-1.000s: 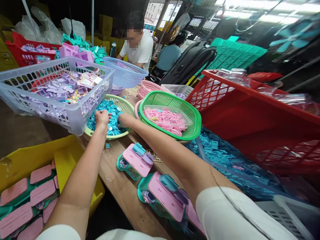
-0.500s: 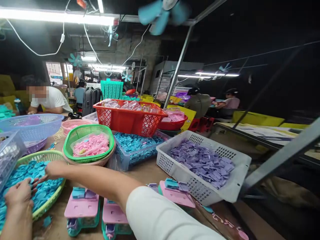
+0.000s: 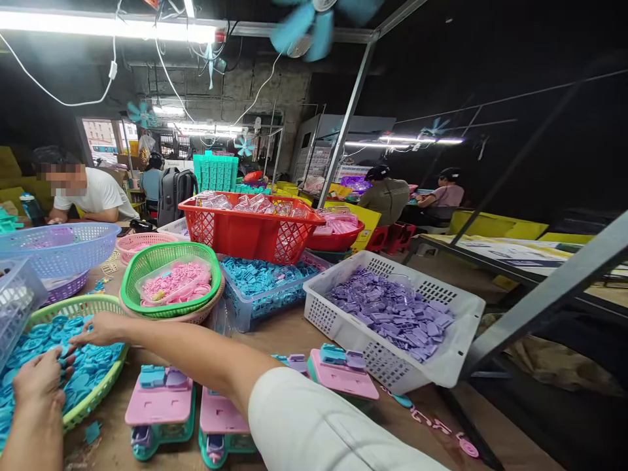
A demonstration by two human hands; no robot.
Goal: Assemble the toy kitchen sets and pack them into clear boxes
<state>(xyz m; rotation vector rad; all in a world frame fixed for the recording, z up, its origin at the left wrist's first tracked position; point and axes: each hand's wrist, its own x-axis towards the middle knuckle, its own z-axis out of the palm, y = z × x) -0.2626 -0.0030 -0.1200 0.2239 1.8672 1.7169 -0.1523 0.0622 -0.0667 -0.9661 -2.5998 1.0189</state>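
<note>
My left hand [image 3: 39, 383] is over the near side of a light green basket [image 3: 101, 392] full of small blue plastic pieces [image 3: 86, 373]. Its fingers curl inward, and whatever they hold is hidden. From the right, my right hand [image 3: 102, 328] reaches across to the same basket. Its fingers are pressed together and point down at the blue pieces, close to my left fingertips; I cannot make out what is in them. Below my right forearm stand pink-and-teal plastic toy assemblies [image 3: 159, 402] with blue and purple parts on top.
A white crate [image 3: 392, 373] holds purple pieces. Behind my arm are a green basket [image 3: 128, 288] of pink parts, a clear bin [image 3: 245, 317] of blue parts and a red basket [image 3: 226, 232]. A metal post [image 3: 549, 294] slants at right. Several people sit farther back.
My right hand has shifted slightly left over the blue pieces, nearer my left fingers. The left hand stays almost in place. The whole view has moved a little.
</note>
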